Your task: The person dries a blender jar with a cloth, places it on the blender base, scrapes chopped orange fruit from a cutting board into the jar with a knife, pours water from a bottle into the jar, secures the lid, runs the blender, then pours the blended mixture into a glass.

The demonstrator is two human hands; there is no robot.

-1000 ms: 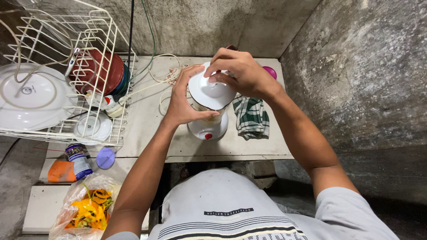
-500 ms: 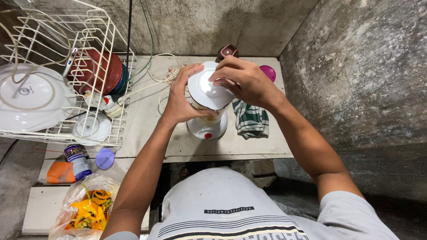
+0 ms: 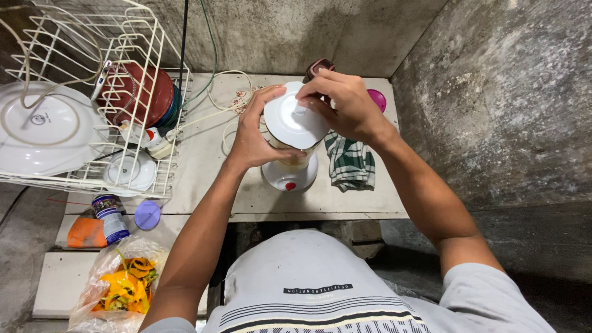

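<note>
A: While my left hand (image 3: 256, 139) wraps the side of the blender jar (image 3: 288, 151), what's the right hand (image 3: 345, 108) doing?

B: Right hand's on top, fingertips pinched on the small cap in the middle of the white lid (image 3: 295, 120). Both hands closed on something: left on the jar, right on the lid.

A: Where's the blender sit?

B: Jar's on its white base (image 3: 290, 176) with the red button, on the pale surface (image 3: 203, 166) near the back wall, striped green cloth (image 3: 349, 161) just beside it on the right.

A: Step?

B: Looks like seating or working the lid, I judge; can't tell tightening from loosening. Next move needs the left hand bracing the jar so it doesn't twist off the base while the right hand turns or presses.

A: Other stuff?

B: Wire dish rack (image 3: 92, 105) with plates far left, purple lid (image 3: 147, 214), bag of peels (image 3: 120, 290) lower left. Well apart from the blender.
</note>
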